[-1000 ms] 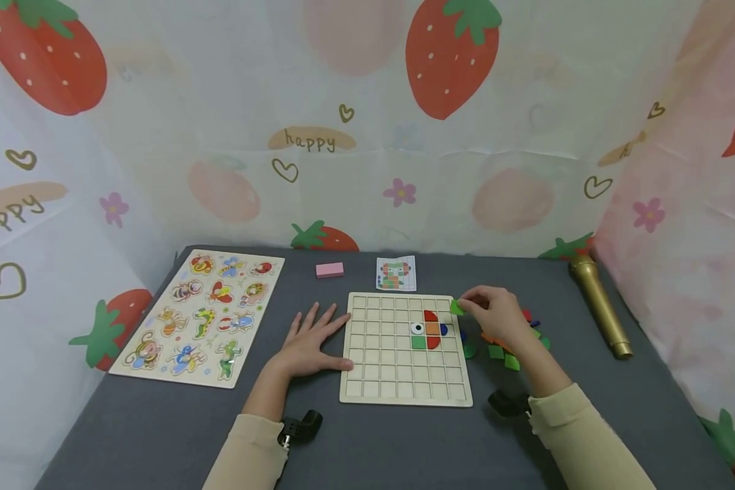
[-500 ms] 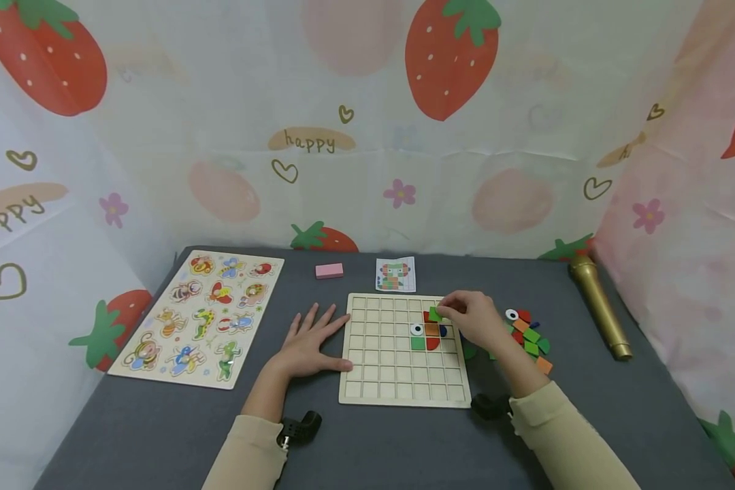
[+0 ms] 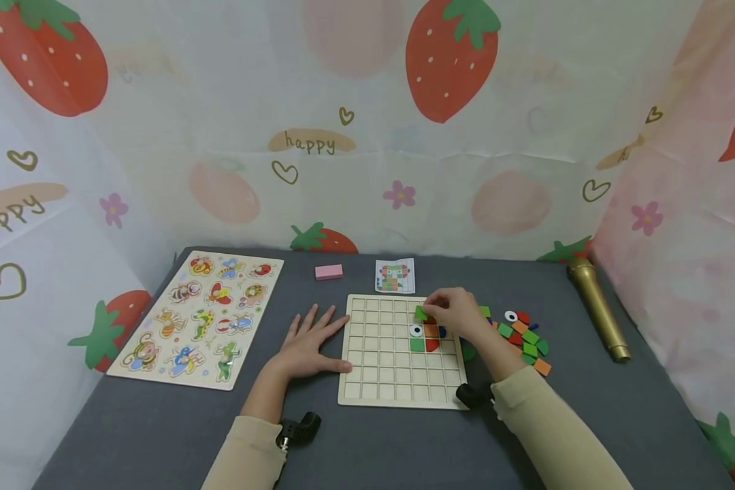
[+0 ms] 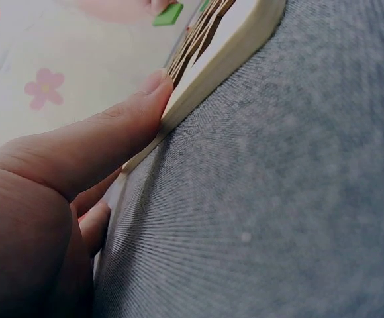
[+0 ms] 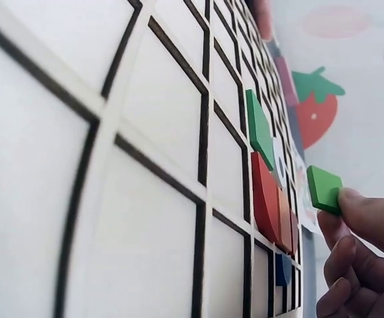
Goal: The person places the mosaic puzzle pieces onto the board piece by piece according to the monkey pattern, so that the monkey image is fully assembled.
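My right hand [image 3: 455,313] pinches a light green square tile [image 5: 323,189] between thumb and fingers. It holds the tile over the upper right part of a wooden grid board [image 3: 380,391]. Set in the board just below are a white eye tile [image 3: 416,331], a green square [image 3: 417,345], a red rounded piece [image 3: 431,345], an orange square and a blue piece, some partly behind the hand. At the board's left edge lies my left hand [image 3: 306,348], fingers spread on the table; its thumb [image 4: 129,126] touches the board's side.
Right of the board lies a loose pile of coloured tiles [image 3: 529,337]. Beyond the board are a small picture card [image 3: 395,275] and a pink block [image 3: 329,272]. An insect puzzle board [image 3: 199,320] lies left, a gold cylinder [image 3: 600,309] far right.
My right hand has moved left from the board's top right corner with the green tile, to above the eye tile. The left hand has stayed in place.
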Motion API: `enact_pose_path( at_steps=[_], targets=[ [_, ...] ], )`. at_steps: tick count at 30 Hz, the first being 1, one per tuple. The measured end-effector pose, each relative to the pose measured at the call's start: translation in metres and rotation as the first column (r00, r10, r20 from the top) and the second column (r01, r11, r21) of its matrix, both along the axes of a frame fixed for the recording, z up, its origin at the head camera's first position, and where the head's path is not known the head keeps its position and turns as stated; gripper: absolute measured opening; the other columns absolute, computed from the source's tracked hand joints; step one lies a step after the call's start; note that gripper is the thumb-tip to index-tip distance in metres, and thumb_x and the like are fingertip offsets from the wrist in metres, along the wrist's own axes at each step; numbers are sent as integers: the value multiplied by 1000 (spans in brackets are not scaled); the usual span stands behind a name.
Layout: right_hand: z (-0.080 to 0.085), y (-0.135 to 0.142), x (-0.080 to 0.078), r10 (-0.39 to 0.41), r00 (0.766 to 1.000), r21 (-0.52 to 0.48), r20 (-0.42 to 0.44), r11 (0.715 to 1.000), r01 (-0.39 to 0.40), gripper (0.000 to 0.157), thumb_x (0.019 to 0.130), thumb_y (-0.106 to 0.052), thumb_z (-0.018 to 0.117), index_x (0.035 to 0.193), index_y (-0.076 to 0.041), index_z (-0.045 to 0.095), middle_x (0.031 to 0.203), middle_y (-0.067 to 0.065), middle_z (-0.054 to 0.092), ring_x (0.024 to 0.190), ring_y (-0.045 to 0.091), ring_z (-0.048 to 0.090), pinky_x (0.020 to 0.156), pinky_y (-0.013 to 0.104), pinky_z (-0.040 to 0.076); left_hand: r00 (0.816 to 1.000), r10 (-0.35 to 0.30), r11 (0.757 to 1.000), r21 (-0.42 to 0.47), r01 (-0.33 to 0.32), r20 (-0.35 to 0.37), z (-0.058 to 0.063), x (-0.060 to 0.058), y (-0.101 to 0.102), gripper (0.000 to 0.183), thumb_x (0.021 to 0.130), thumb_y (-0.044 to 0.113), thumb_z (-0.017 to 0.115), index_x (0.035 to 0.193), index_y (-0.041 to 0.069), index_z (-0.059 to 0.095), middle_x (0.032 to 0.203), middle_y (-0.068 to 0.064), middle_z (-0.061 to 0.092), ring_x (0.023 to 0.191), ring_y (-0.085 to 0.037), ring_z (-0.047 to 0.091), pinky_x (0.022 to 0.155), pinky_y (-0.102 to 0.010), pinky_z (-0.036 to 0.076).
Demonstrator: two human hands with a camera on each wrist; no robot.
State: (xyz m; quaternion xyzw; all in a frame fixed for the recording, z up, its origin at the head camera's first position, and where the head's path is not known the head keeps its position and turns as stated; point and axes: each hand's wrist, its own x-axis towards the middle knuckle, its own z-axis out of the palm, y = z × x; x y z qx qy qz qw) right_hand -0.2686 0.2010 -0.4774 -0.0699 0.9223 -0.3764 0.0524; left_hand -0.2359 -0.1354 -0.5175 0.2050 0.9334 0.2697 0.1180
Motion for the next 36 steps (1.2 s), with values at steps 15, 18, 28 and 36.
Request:
enact_pose_path(
  at_steps=[15,18,28,36],
  targets=[
    [-10,-10,-7,56,998,41,0,998,-56,11,97,-26,70,98,-17,75,94,0,71,80,17,62,68,33,53,1000,0,1000,-8,0,15,0,0,0,102,76,70,75,160,35,30,171,-2,12,157,-34,-8,124,-60,-9],
    [-12,-10,-7,65,998,62,-7,996,-64,11,97,-26,70,97,-17,76,94,-1,72,82,17,64,68,33,54,1000,3,1000,-8,-3,14,-1,-1,0,102,76,70,75,160,35,30,171,-2,12,157,-34,-7,124,-60,-8],
    [-11,-14,-5,90,996,104,1,991,-89,10,96,-23,72,101,-15,76,88,0,69,79,17,62,65,32,53,1000,1,1000,-2,-1,6,0,0,0,102,76,68,77,160,33,31,171,-3,13,157,-35,-6,124,-61,-7],
    [-6,2,-4,66,998,78,-11,995,-65,15,97,-25,70,106,-14,75,92,3,68,78,18,61,64,31,53,1000,-2,1000,-6,2,-3,0,0,-1,102,76,67,77,160,33,31,171,-4,14,157,-36,-5,123,-62,-7]
  ],
)
